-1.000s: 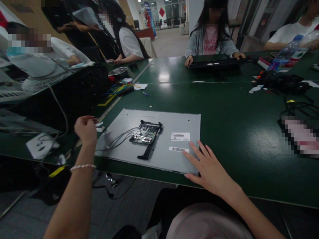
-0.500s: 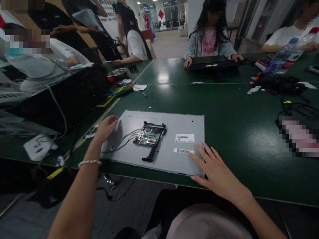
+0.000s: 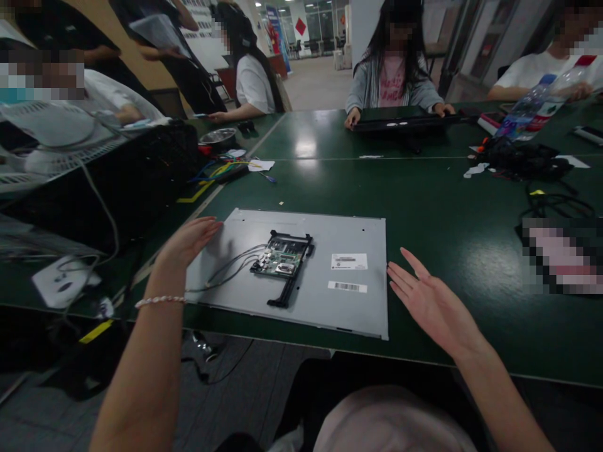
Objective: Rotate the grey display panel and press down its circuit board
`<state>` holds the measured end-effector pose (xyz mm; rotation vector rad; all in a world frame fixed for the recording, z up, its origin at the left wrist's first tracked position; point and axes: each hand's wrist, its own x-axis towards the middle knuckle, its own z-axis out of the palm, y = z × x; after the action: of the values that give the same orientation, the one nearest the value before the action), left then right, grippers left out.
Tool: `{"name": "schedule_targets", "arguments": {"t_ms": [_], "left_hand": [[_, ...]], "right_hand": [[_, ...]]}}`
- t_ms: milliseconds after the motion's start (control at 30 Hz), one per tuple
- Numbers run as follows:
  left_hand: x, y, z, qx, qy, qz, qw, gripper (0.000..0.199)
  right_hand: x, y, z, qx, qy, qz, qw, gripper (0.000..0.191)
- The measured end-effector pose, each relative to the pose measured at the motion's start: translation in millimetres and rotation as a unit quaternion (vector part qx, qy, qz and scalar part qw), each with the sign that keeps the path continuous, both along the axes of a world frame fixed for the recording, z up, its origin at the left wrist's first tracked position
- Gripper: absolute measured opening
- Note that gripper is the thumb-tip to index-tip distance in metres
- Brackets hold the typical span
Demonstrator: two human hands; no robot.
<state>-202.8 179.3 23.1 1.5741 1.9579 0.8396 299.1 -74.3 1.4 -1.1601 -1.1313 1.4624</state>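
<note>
A grey metal display panel (image 3: pixel 325 232) lies flat on the green table before me, two white labels on its right half. Near its middle sits a green circuit board (image 3: pixel 282 256) in a black plastic bracket (image 3: pixel 279 295). Thin cables (image 3: pixel 230 263) run from the board to the panel's left edge. My left hand (image 3: pixel 191 242) is at the panel's left side, fingers stretched out, holding nothing; whether it touches the edge I cannot tell. My right hand (image 3: pixel 426 298) is open just beyond the right edge, palm turned up and inward, fingertips close to the panel.
Across the table a person (image 3: pixel 389 75) grips a black flat panel (image 3: pixel 400 127). Plastic bottles (image 3: pixel 530 110) and black cables (image 3: pixel 522 157) are at the right. A black case (image 3: pixel 103 176) and a metal bowl (image 3: pixel 218 137) stand at the left. Other people are around.
My right hand has left the panel's surface, moved right past its edge and turned its palm inward. My left hand's fingers have straightened along the left side.
</note>
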Motion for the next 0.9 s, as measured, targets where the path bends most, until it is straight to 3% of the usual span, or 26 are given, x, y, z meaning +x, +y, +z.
{"name": "schedule_targets", "arguments": {"t_ms": [200,333,433,767,900], "left_hand": [[-0.7,-0.1,5.7,-0.053,-0.201,0.061,0.976,0.025],[-1.1,-5.8,7.5,-0.057,-0.272,0.071,0.958,0.024],[0.4,-8.9,7.4,-0.059,-0.302,0.079,0.948,0.025],[2.3,-12.6,7.2,-0.055,-0.343,0.092,0.933,0.016],[2.3,-14.4,3.9,-0.047,-0.351,0.088,0.931,0.016]], "right_hand": [[-7.7,-1.2,1.9,-0.060,0.121,-0.079,0.988,0.070],[-14.5,-2.9,2.9,-0.090,0.258,-0.155,0.949,0.075],[-15.5,-4.2,2.9,-0.090,0.298,-0.172,0.935,0.072],[-9.4,-4.4,-9.5,-0.077,0.303,-0.183,0.932,0.064],[-12.0,-6.9,-17.5,-0.030,0.207,-0.205,0.956,0.060]]}}
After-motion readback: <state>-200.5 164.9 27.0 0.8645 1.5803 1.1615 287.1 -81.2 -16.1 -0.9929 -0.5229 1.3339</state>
